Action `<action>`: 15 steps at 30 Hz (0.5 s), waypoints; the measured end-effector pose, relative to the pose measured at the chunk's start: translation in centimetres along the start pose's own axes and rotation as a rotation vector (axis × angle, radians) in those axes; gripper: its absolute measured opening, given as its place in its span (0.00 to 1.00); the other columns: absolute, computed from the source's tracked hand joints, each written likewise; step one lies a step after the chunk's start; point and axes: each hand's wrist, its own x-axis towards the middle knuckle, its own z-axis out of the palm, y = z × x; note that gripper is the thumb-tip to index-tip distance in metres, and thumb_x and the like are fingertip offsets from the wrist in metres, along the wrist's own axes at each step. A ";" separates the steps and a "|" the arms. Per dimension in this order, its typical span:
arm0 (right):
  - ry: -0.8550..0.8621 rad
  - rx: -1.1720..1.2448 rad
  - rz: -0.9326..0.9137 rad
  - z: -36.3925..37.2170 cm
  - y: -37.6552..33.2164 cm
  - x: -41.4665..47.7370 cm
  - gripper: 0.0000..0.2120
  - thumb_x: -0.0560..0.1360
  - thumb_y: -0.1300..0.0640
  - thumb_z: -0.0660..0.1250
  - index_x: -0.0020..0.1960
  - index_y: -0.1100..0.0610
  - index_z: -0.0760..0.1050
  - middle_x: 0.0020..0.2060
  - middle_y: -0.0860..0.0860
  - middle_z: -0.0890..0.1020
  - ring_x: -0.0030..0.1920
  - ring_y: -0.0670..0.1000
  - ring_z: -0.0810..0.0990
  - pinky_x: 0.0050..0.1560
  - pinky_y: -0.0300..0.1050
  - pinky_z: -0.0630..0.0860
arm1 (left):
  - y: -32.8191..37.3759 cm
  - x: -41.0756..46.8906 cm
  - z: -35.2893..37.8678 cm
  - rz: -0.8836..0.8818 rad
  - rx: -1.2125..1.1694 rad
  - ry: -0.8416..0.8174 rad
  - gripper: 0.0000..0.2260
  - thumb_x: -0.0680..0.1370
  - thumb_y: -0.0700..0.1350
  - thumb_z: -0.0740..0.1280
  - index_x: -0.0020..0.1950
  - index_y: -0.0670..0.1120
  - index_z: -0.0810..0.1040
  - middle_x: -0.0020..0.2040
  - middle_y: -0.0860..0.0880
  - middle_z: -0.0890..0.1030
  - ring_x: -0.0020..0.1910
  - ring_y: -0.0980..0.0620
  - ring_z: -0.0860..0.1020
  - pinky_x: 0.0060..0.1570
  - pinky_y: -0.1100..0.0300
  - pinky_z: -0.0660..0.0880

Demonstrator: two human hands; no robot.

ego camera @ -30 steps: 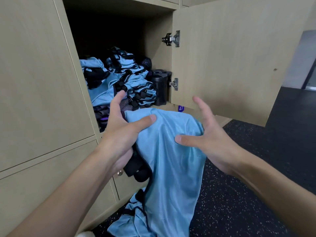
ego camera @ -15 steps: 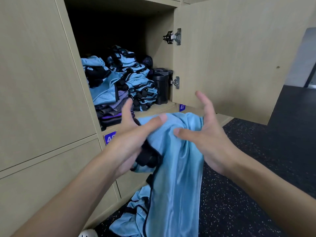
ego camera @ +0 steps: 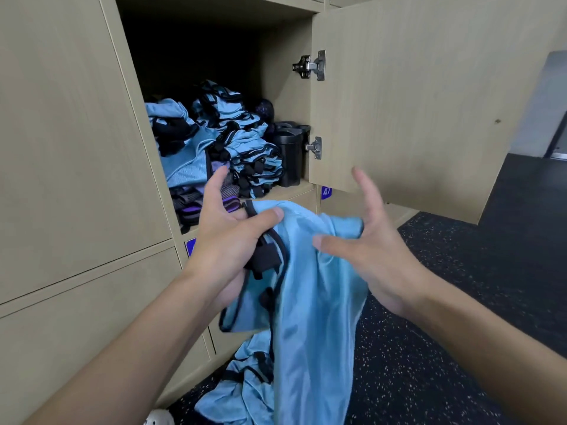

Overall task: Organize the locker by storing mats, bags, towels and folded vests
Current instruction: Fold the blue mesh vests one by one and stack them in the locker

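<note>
Vest (ego camera: 310, 302) before the locker (ego camera: 282, 87): grips its black trim in curled left hand (ego camera: 227, 240), touches its top with splayed right hand (ego camera: 368, 250).

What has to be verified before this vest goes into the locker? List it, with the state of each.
1. Left hand grips the blue vest at its black trim: ok.
2. Right hand has a firm hold: not ok, fingers spread, thumb on the cloth.
3. Vest folded: not ok, it hangs loose.
4. Locker door open: ok.
5. Room above the stacked vests inside: ok.
6. Floor pile cleared: not ok, blue vests lie below.
</note>
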 end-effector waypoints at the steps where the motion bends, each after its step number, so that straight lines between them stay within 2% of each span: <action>1: 0.057 0.034 -0.012 0.0 -0.2 0.2 0.50 0.67 0.67 0.76 0.71 0.28 0.56 0.71 0.51 0.71 0.62 0.47 0.79 0.61 0.53 0.79 | 0.2 0.2 -0.2 -0.005 0.002 0.007 0.39 0.74 0.32 0.72 0.75 0.61 0.60 0.42 0.46 0.87 0.39 0.50 0.84 0.38 0.54 0.82; 2: 0.105 0.076 -0.015 0.0 -0.5 0.2 0.48 0.69 0.68 0.74 0.70 0.27 0.56 0.69 0.58 0.72 0.60 0.52 0.81 0.59 0.57 0.79 | 0.4 0.5 -0.4 -0.012 -0.001 0.007 0.39 0.74 0.32 0.72 0.75 0.62 0.60 0.43 0.46 0.87 0.39 0.50 0.85 0.36 0.55 0.82; 3: 0.129 0.112 -0.018 -0.1 -0.6 0.2 0.48 0.71 0.68 0.73 0.70 0.26 0.55 0.68 0.60 0.73 0.58 0.53 0.82 0.59 0.59 0.79 | 0.6 0.6 -0.6 -0.022 -0.007 0.002 0.39 0.74 0.31 0.72 0.75 0.62 0.60 0.43 0.47 0.87 0.40 0.50 0.85 0.36 0.55 0.82; 5: 0.075 0.125 -0.033 0.0 -0.4 0.1 0.49 0.69 0.63 0.77 0.70 0.24 0.54 0.71 0.50 0.70 0.63 0.49 0.79 0.62 0.61 0.76 | 0.6 0.8 -0.8 -0.053 -0.012 -0.019 0.39 0.74 0.32 0.72 0.75 0.63 0.60 0.45 0.47 0.87 0.42 0.48 0.85 0.38 0.53 0.82; 7: -0.039 0.116 -0.025 0.7 -0.6 -0.4 0.53 0.67 0.64 0.78 0.73 0.27 0.51 0.64 0.35 0.70 0.62 0.42 0.78 0.61 0.51 0.78 | 0.5 0.8 -0.8 -0.079 0.004 -0.045 0.38 0.75 0.34 0.72 0.75 0.62 0.61 0.47 0.47 0.87 0.44 0.47 0.86 0.40 0.51 0.82; 8: -0.062 0.113 -0.025 1.0 -0.6 -0.5 0.53 0.68 0.67 0.77 0.74 0.29 0.52 0.59 0.32 0.72 0.60 0.43 0.80 0.60 0.48 0.79 | 0.5 0.8 -0.8 -0.087 0.010 -0.060 0.37 0.75 0.35 0.72 0.75 0.62 0.62 0.48 0.46 0.87 0.45 0.47 0.86 0.41 0.51 0.82; 10: -0.024 0.079 -0.033 1.4 -0.3 -0.4 0.50 0.68 0.71 0.75 0.74 0.33 0.56 0.57 0.28 0.73 0.62 0.47 0.79 0.62 0.50 0.78 | 0.4 0.6 -0.8 -0.109 0.005 -0.080 0.36 0.74 0.39 0.74 0.75 0.63 0.62 0.50 0.48 0.86 0.45 0.48 0.86 0.43 0.52 0.81; 12: 0.055 0.067 -0.028 1.4 -0.2 -0.2 0.47 0.68 0.70 0.75 0.72 0.34 0.59 0.59 0.33 0.72 0.64 0.49 0.77 0.65 0.53 0.75 | 0.2 0.4 -0.8 -0.143 0.004 -0.103 0.37 0.73 0.44 0.75 0.75 0.64 0.61 0.49 0.53 0.87 0.46 0.52 0.86 0.47 0.52 0.80; 15: 0.145 0.083 -0.010 1.1 -0.1 0.3 0.44 0.70 0.69 0.75 0.71 0.34 0.59 0.63 0.44 0.72 0.62 0.51 0.78 0.62 0.53 0.77 | -0.4 -0.5 -0.5 -0.208 0.029 -0.146 0.38 0.72 0.49 0.75 0.76 0.63 0.58 0.42 0.56 0.86 0.43 0.55 0.85 0.50 0.49 0.81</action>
